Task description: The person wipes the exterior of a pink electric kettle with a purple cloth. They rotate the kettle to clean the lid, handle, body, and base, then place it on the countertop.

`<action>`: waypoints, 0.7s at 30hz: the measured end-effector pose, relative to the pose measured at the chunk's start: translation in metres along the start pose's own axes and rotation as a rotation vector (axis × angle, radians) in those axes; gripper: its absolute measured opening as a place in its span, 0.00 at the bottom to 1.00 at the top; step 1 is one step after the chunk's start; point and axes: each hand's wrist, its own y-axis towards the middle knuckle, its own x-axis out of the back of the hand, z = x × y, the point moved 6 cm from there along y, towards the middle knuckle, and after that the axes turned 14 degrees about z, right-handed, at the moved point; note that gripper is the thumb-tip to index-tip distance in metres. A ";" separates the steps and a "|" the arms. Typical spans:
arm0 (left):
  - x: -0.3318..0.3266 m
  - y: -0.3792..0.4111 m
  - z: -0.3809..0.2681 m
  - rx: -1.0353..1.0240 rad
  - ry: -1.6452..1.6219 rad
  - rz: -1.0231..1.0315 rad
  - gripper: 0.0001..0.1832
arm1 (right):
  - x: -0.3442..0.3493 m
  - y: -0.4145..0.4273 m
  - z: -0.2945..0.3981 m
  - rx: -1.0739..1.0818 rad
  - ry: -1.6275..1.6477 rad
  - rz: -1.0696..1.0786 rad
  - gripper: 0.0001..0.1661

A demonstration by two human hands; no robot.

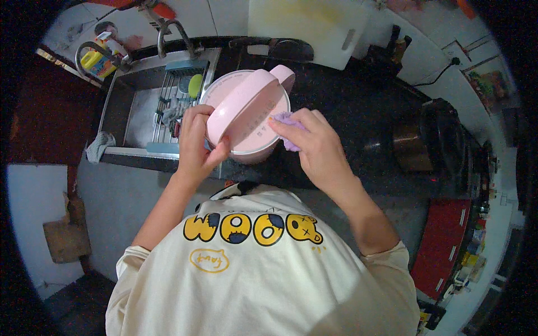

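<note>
A round pink lidded container (256, 126) is tilted toward me at the counter's front edge, beside the sink. A broad arched handle (243, 98) spans its top, and a smaller pink loop (286, 75) sticks out at the far side. Small writing marks the flat top. My left hand (199, 136) grips the near-left end of the arched handle, thumb in front and fingers partly hidden behind it. Bunched in my right hand (317, 140) is a purple cloth (290, 126), held against the container's right rim. Whether the container's base rests on the counter is hidden.
Left of the container lies a steel sink (141, 105) with a rack (162, 111), a green scrubber (195, 86) and a faucet (176, 31). A grey cloth (101, 145) hangs over its corner. A white cutting board (311, 29) leans behind; a dark pot (437, 136) stands right on the black counter (353, 109).
</note>
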 end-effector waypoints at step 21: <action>-0.002 0.002 0.000 0.008 0.000 -0.030 0.19 | 0.001 0.009 -0.035 -0.040 -0.030 -0.200 0.20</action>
